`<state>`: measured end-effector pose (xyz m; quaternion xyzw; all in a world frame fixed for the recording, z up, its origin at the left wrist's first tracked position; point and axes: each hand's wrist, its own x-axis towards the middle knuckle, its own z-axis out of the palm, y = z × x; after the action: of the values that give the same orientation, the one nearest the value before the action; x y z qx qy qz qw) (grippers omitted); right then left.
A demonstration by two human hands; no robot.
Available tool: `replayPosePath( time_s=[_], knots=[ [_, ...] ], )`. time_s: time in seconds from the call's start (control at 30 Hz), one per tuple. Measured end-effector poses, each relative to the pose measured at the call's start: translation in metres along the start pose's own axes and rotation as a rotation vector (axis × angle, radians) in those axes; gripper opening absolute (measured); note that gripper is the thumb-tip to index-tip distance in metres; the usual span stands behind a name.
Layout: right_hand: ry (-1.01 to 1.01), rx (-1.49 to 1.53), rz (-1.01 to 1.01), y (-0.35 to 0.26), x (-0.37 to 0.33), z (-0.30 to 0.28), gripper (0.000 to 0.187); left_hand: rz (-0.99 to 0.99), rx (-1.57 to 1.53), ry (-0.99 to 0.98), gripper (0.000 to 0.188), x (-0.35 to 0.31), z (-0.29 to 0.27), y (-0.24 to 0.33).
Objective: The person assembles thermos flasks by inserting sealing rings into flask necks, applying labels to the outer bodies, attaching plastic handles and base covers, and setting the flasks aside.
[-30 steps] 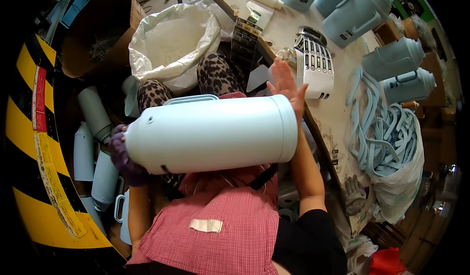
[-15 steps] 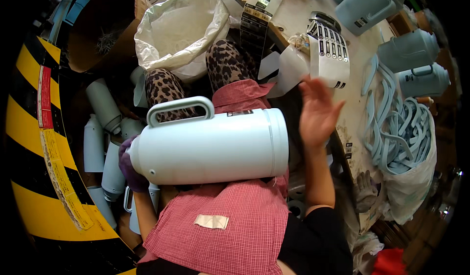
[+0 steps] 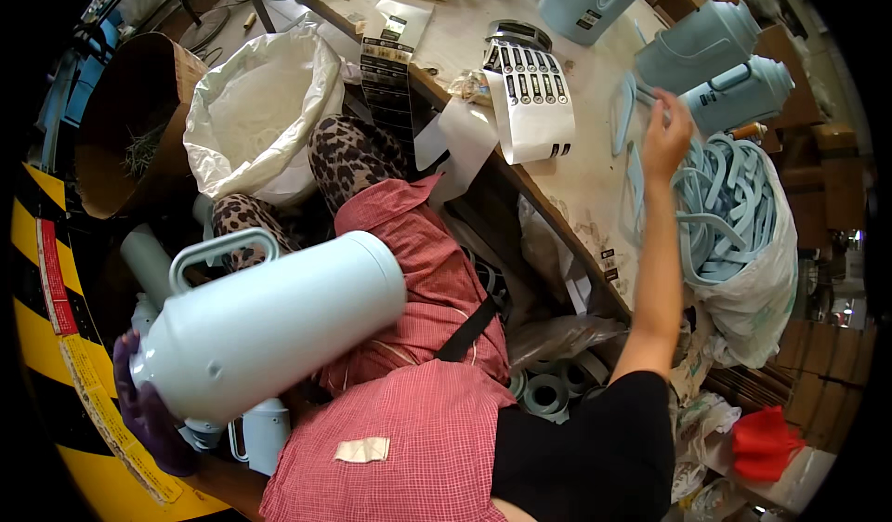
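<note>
A light-blue plastic vacuum-flask casing (image 3: 279, 322) with a loop handle (image 3: 223, 248) lies tilted over my lap, its wider end raised to the right. My left hand (image 3: 149, 411), in a purple glove, grips its narrower left end; part of that hand is hidden behind the casing. My bare right hand (image 3: 667, 139) reaches over the right side of the table, fingers apart and slightly bent. Its fingertips are beside light-blue curved plastic strips (image 3: 624, 113); nothing shows in its grasp. A white bag (image 3: 757, 308) stuffed with more such strips (image 3: 729, 206) sits close to that forearm.
On the table (image 3: 567, 174) are a sticker sheet (image 3: 531, 104), a tape roll (image 3: 518, 32) and several finished-looking blue flasks (image 3: 595, 6). An open white sack (image 3: 265, 118) and a cardboard drum (image 3: 130, 132) stand front left. A yellow-black striped barrier (image 3: 42, 336) edges the left side.
My right hand has moved right and away from me, to the strips on the table. The casing has shifted left and tilted, with my left hand still on its end. The view has turned right.
</note>
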<state>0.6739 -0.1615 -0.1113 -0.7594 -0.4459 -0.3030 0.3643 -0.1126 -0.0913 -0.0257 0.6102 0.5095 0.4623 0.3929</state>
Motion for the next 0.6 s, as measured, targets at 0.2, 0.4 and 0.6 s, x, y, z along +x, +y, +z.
replayPosePath(
  time_s=[0.2,0.4,0.6],
  knots=[
    [-0.477,-0.589,0.483,0.248,0.04,0.048,0.041,0.576,0.144,-0.145,0.081,0.022,0.073,0.021],
    [-0.172,0.475,0.913,0.267,0.022,0.014,0.033,0.274,0.261,-0.056,0.107,0.02,0.069,0.018],
    [0.382,0.33,0.364,0.116,0.025,-0.063,0.044,0.345,-0.014,0.331,0.104,0.023,0.094,0.024]
  ],
)
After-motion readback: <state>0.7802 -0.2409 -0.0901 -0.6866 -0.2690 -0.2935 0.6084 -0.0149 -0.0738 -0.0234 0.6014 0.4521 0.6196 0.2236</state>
